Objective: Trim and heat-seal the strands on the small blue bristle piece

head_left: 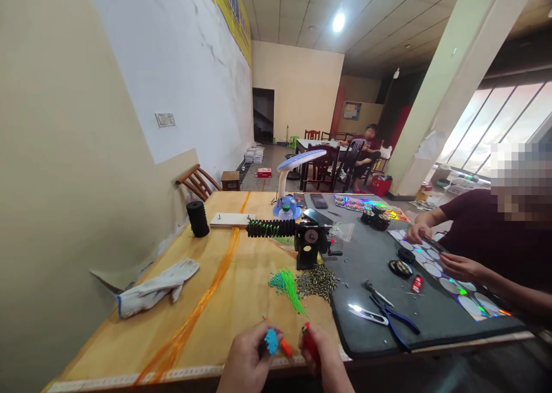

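Observation:
At the front edge of the table, my left hand is closed around a dark object with a bright blue, ragged end; its exact kind is not clear. My right hand grips a red lighter held upright. Between the two hands shows an orange piece, and I cannot tell whether it is held or lying on the table. Just beyond my hands lie green strands, a pile of turquoise beads and a heap of small dark and brassy pieces.
A black hand-cranked winder carries a ridged roller wound with green line. Orange threads run across the wooden table. Left lies a white glove; right, on a grey mat, are snips and pliers. A co-worker sits at right.

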`<state>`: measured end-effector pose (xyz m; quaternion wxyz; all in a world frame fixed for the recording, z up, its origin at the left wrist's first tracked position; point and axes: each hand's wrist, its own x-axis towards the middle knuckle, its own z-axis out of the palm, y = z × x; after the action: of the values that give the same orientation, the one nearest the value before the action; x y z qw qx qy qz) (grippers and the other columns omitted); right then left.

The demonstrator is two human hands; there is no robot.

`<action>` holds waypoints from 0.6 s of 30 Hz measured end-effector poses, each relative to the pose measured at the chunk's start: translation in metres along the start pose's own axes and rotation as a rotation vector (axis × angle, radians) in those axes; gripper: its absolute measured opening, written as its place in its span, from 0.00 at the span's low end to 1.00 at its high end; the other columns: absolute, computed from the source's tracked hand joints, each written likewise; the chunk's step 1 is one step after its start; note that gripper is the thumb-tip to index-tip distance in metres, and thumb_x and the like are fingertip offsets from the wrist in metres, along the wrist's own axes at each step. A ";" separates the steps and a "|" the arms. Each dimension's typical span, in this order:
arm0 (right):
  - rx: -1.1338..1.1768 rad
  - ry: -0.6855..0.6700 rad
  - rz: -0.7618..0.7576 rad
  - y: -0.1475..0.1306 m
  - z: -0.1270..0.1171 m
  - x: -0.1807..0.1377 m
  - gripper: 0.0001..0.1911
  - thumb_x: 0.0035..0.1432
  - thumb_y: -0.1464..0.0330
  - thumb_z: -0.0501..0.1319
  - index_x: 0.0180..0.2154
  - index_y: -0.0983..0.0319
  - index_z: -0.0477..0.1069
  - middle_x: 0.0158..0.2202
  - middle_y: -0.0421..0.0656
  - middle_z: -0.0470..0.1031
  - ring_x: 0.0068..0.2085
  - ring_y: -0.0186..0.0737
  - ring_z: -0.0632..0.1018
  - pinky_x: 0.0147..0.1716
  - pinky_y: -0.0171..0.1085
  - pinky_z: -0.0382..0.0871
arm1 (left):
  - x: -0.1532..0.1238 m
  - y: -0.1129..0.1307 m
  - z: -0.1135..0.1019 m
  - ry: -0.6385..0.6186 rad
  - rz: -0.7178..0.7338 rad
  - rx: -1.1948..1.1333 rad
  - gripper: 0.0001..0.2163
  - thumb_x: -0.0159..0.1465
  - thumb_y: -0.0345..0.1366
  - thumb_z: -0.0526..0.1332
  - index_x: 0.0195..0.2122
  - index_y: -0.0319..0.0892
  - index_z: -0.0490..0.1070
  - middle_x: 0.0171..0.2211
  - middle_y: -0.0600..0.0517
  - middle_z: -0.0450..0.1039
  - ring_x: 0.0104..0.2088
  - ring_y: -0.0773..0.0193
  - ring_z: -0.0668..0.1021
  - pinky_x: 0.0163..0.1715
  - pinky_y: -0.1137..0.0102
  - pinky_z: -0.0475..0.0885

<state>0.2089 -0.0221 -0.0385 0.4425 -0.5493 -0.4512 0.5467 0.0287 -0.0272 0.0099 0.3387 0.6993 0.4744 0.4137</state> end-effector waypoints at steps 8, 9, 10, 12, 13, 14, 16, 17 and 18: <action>0.015 0.059 0.076 0.012 0.033 0.007 0.35 0.48 0.38 0.44 0.10 0.59 0.55 0.08 0.34 0.49 0.13 0.28 0.54 0.13 0.31 0.45 | -0.005 -0.002 0.001 -0.020 0.164 0.190 0.10 0.57 0.24 0.56 0.35 0.43 0.73 0.30 0.51 0.79 0.32 0.61 0.80 0.32 0.73 0.72; -0.011 0.074 0.029 0.014 0.033 0.008 0.34 0.51 0.39 0.43 0.10 0.59 0.54 0.09 0.35 0.50 0.14 0.29 0.55 0.14 0.31 0.47 | -0.006 -0.002 0.001 -0.030 0.168 0.210 0.11 0.57 0.23 0.55 0.35 0.43 0.73 0.30 0.51 0.79 0.32 0.61 0.80 0.32 0.73 0.72; -0.032 0.085 -0.013 0.017 0.033 0.008 0.33 0.53 0.42 0.43 0.11 0.59 0.55 0.10 0.36 0.52 0.15 0.30 0.57 0.15 0.31 0.50 | -0.006 -0.002 0.001 -0.041 0.170 0.228 0.12 0.56 0.22 0.55 0.36 0.43 0.73 0.30 0.51 0.79 0.32 0.61 0.80 0.32 0.73 0.72; -0.074 0.110 -0.073 0.019 0.031 0.007 0.30 0.56 0.46 0.45 0.13 0.59 0.58 0.13 0.37 0.56 0.18 0.31 0.60 0.17 0.31 0.54 | -0.007 -0.002 0.000 -0.053 0.177 0.256 0.14 0.55 0.21 0.54 0.37 0.43 0.72 0.31 0.50 0.79 0.32 0.61 0.80 0.32 0.72 0.72; -0.090 0.118 -0.092 0.020 0.029 0.006 0.29 0.57 0.48 0.47 0.14 0.60 0.60 0.14 0.37 0.58 0.19 0.32 0.62 0.18 0.31 0.56 | -0.007 -0.002 0.000 -0.055 0.180 0.268 0.15 0.54 0.20 0.54 0.37 0.43 0.72 0.32 0.50 0.79 0.33 0.60 0.80 0.32 0.72 0.72; -0.100 0.119 -0.101 0.019 0.028 0.005 0.27 0.57 0.50 0.49 0.16 0.60 0.63 0.16 0.38 0.61 0.20 0.33 0.63 0.19 0.31 0.58 | -0.007 -0.002 0.000 -0.056 0.183 0.279 0.15 0.53 0.20 0.54 0.37 0.43 0.72 0.32 0.50 0.79 0.33 0.60 0.80 0.32 0.72 0.72; -0.115 0.124 -0.118 0.018 0.024 0.003 0.23 0.56 0.52 0.54 0.18 0.61 0.67 0.18 0.39 0.64 0.22 0.34 0.65 0.22 0.32 0.60 | -0.008 -0.004 0.001 -0.057 0.196 0.296 0.16 0.53 0.20 0.54 0.38 0.43 0.72 0.32 0.50 0.79 0.33 0.60 0.80 0.32 0.72 0.72; -0.124 0.122 -0.125 0.018 0.024 0.002 0.23 0.56 0.53 0.54 0.18 0.61 0.67 0.18 0.39 0.64 0.23 0.34 0.66 0.23 0.32 0.61 | -0.008 -0.005 0.001 -0.056 0.205 0.303 0.16 0.52 0.20 0.53 0.38 0.43 0.72 0.32 0.50 0.79 0.33 0.60 0.80 0.32 0.72 0.72; -0.132 0.119 -0.123 0.018 0.024 0.002 0.23 0.56 0.53 0.54 0.18 0.61 0.67 0.18 0.39 0.64 0.23 0.34 0.66 0.23 0.32 0.61 | -0.008 -0.006 0.001 -0.056 0.215 0.308 0.16 0.52 0.20 0.53 0.38 0.43 0.72 0.32 0.50 0.79 0.33 0.60 0.80 0.31 0.72 0.72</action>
<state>0.1854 -0.0235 -0.0566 0.4644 -0.5800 -0.4919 0.4539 0.0258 -0.0328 0.0021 0.1945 0.8007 0.4453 0.3503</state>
